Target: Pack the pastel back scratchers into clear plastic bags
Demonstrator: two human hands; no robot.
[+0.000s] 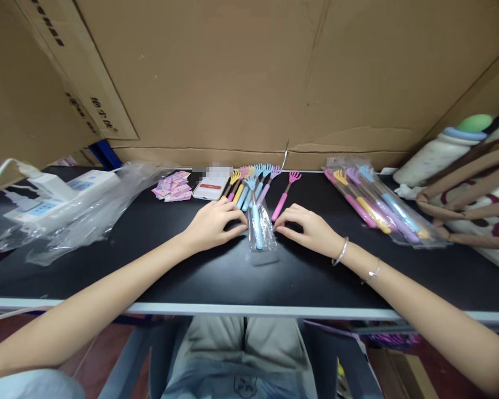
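Note:
A blue back scratcher (pixel 256 219) lies in a narrow clear plastic bag (pixel 263 235) on the black table (pixel 149 266). My left hand (pixel 214 224) rests at the bag's left edge, fingers curled and pinching it. My right hand (pixel 305 227) pinches the bag's right edge, with bracelets on that wrist. Just behind lie several loose back scratchers (pixel 251 183) in yellow, blue, pink and purple, and a single pink one (pixel 285 194).
A bundle of bagged scratchers (pixel 376 205) lies at the right, beside a striped bag (pixel 474 205) and a bottle (pixel 441 149). Small pink cards (pixel 172 185) and a white phone (pixel 211 187) sit behind my left hand. Power strips under loose plastic (pixel 66 205) are at the left. Cardboard (pixel 249 77) walls the back.

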